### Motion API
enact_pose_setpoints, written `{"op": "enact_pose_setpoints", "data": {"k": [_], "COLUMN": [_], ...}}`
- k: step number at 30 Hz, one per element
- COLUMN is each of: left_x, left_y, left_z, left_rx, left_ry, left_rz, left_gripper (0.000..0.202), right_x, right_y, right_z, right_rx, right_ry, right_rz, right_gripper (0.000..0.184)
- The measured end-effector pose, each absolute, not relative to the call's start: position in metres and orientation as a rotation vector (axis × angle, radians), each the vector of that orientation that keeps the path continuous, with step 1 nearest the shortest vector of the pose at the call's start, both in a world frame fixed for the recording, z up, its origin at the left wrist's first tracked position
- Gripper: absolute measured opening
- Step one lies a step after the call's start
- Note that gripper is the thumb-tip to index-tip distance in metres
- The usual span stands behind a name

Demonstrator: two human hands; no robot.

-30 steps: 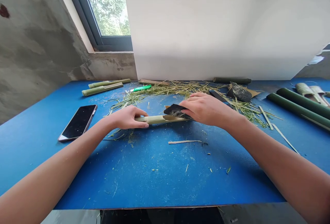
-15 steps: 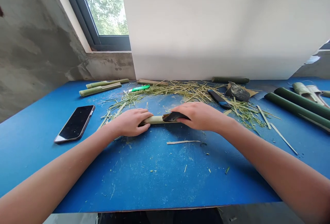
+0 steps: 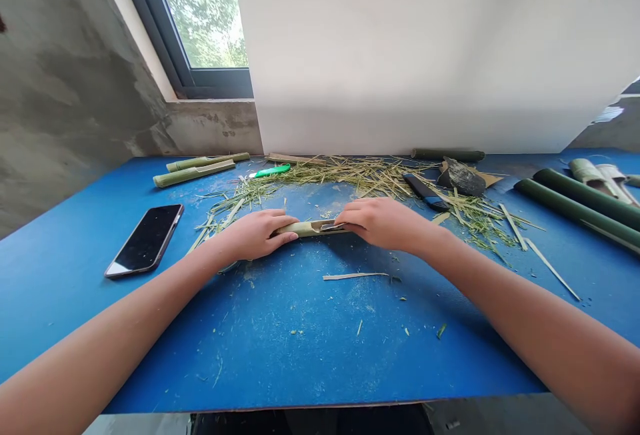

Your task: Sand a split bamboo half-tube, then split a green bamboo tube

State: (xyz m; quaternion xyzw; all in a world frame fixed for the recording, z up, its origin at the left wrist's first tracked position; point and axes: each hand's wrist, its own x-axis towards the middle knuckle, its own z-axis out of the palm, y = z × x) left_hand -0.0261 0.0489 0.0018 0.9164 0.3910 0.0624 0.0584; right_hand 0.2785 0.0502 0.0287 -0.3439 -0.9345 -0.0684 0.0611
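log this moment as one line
left hand: grips bamboo piece | right hand: holds dark sheet at bamboo piece | phone: flat on blue table

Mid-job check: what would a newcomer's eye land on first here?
At the centre, the left hand holds a pale bamboo piece while the right hand holds a thin sheet at its cut-away opening. Behind them spreads a heap of shavings, with a bright green tool at its back left.

Forearms point(image 3: 135, 311) extended, angled inward. Left hand point(image 3: 255, 233): palm down, clasped, thumb point(image 3: 284, 239) nearest torso. Right hand point(image 3: 374, 223): knuckles up, pinching.
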Motion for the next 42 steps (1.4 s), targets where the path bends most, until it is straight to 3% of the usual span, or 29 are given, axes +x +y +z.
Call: {"op": "enact_pose_setpoints", "data": {"k": [6,10,15,19,27,32,38,42], "left_x": [-0.026,-0.026,-0.026,-0.026,-0.025,-0.021,-0.014,-0.014], "left_y": [0.048,0.047,0.047,0.047,0.048,0.044,0.041,0.039], "left_z": [0.003,0.002,0.002,0.001,-0.002,-0.001,0.0,-0.001], "left_rx": [2.77,2.777,2.783,2.807,3.001,3.104,3.103,3.103], "left_ry": [1.18,1.188,1.189,1.168,1.075,1.009,1.007,1.003], "left_rz": [0.205,0.22,0.225,0.222,0.239,0.233,0.21,0.21], "left_gripper": [0.05,0.049,0.05,0.05,0.05,0.049,0.05,0.049], "right_x": [0.277,0.269,0.277,0.274,0.288,0.277,0.283,0.269], "right_y": [0.042,0.042,0.051,0.052,0.063,0.05,0.052,0.043], "right_z": [0.037,0.026,0.027,0.022,0.031,0.029,0.034,0.025], "right_rx": [-1.184,-1.045,-1.135,-0.961,-1.044,-0.916,-0.983,-0.896], "right_ry": [-2.864,-2.815,-2.826,-2.842,-2.749,-2.795,-2.785,-2.788], "right_rz": [-0.371,-0.441,-0.474,-0.505,-0.086,-0.261,-0.219,-0.431], "right_gripper": [0.014,0.023,0.026,0.026,0.019,0.022,0.015,0.021]}}
